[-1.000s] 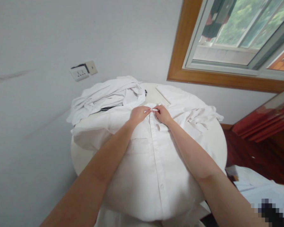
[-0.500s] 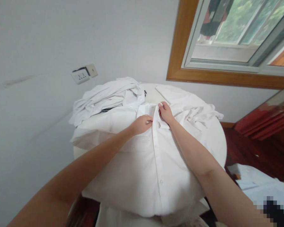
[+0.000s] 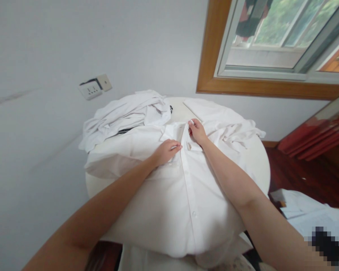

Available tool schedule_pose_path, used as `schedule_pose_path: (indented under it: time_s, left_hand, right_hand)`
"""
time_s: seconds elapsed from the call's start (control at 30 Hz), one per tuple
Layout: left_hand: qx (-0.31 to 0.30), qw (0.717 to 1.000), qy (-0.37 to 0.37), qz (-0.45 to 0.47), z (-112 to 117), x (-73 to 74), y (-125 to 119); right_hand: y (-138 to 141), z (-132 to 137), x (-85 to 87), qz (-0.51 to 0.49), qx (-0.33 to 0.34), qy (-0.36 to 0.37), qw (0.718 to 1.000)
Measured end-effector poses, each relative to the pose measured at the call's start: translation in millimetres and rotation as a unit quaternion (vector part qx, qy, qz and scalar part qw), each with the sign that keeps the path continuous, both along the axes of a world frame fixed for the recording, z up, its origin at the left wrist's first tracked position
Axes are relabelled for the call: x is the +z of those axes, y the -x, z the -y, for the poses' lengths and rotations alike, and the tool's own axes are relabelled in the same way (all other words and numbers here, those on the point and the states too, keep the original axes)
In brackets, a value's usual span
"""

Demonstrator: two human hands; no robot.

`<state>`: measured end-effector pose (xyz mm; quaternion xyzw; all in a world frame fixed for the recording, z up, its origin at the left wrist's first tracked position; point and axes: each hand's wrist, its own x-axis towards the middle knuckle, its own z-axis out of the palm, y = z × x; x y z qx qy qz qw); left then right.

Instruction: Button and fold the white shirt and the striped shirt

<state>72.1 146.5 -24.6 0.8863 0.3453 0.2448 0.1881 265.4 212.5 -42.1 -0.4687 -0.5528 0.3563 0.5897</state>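
Observation:
A white button-up shirt (image 3: 183,195) lies spread over a round white table (image 3: 258,165), its button placket running toward me. My left hand (image 3: 166,150) rests on the shirt's chest just left of the placket, fingers curled and pinching the fabric edge. My right hand (image 3: 197,131) is a little farther up, near the collar, fingers closed on the placket's upper edge. The two hands are a short way apart along the placket.
A crumpled pile of white garments (image 3: 124,113) lies at the table's back left. More white cloth (image 3: 228,124) lies at the back right. A wall socket (image 3: 94,86) is on the grey wall. A wood-framed window (image 3: 271,49) is at upper right. Dark red floor lies to the right.
The hands were together at the collar pinching one spot. Now the left hand has slid down toward me along the placket while the right stays near the collar.

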Motion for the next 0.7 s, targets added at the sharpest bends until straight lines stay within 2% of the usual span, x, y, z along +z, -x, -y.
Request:
schedule_pose_path:
  time_s: [0.27, 0.43, 0.7]
  left_hand:
    - [0.04, 0.997, -0.052, -0.048, 9.3, 3.0, 0.5]
    - [0.035, 0.998, -0.049, -0.027, 7.5, 0.4, -1.0]
    - [0.06, 0.998, -0.027, 0.01, 6.4, -5.5, -4.3]
  right_hand:
    - [-0.2, 0.6, -2.4, 0.005, 0.01, 0.002, 1.0]
    - [-0.7, -1.3, -5.4, 0.013, 0.014, -0.001, 1.0]
    - [-0.5, -0.8, -5.7, 0.008, 0.042, 0.0, 0.999]
